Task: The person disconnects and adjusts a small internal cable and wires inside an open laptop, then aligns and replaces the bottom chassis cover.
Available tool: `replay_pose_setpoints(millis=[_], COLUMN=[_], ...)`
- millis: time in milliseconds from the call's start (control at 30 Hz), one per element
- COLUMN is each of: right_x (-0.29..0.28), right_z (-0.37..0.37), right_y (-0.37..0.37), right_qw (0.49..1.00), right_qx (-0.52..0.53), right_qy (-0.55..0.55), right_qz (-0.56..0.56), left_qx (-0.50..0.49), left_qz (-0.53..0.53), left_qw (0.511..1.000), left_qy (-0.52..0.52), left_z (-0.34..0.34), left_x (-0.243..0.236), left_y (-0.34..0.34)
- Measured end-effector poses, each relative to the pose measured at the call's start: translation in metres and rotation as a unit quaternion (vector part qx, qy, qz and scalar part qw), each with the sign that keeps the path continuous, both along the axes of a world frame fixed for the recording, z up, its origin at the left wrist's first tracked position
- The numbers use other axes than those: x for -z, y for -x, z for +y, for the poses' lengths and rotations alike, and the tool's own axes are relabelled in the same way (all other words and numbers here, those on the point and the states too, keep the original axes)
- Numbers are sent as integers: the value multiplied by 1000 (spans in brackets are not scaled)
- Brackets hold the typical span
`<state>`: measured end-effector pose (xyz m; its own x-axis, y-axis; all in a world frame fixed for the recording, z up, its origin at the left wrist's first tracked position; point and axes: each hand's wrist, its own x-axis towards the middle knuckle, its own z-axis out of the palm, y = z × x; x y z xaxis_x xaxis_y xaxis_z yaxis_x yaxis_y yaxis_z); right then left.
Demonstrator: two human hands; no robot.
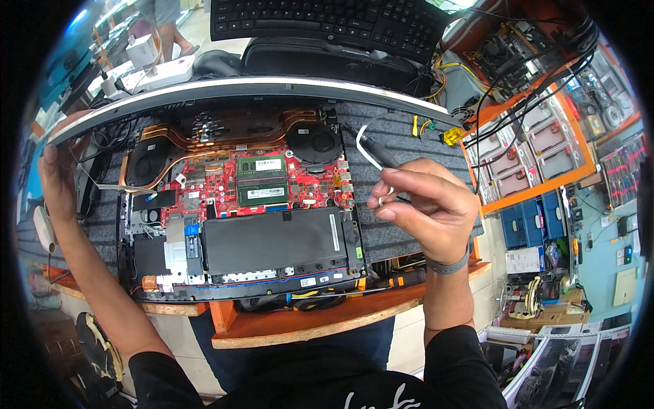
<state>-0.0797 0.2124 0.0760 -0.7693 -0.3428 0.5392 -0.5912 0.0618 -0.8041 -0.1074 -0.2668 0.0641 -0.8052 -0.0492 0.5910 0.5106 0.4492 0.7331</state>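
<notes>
An opened laptop [272, 242] shows red boards, copper heat pipes, two fans and green memory modules [262, 192]. Along its far side a long panel [286, 92] stands raised, tilted, with a pale top edge. At the panel's left end my left hand [58, 163] grips the edge, a thin flat cable [109, 185] running down nearby. My right hand [419, 204], over the mat right of the laptop, pinches a thin white cable [368, 153]. A black rod-like object [378, 150] lies behind those fingers; whether I hold it too, I cannot tell.
The striped grey mat [388, 238] covers the wooden bench [300, 327]. Beyond stand a keyboard [320, 24], mouse [214, 63] and white adapters [153, 71]. Orange-framed cases [579, 160], black cables and blue bins [528, 221] fill the right. Screwdrivers [340, 292] lie below the laptop. Another person's legs [170, 31] show at top left.
</notes>
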Motion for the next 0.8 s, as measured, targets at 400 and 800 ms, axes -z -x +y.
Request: replay_pose_setpoints(millis=[400,800], right_x=[8,3], right_z=[2,0], right_y=[8,5], right_qw=[995,979], right_qx=[-21,-42], right_qy=[58,96], right_qz=[81,174], left_qx=[-26,-18], left_qz=[3,-5], left_qw=[999,999], left_qy=[41,38], left_z=[6,10], left_x=[-2,-5], left_y=[-2,-3])
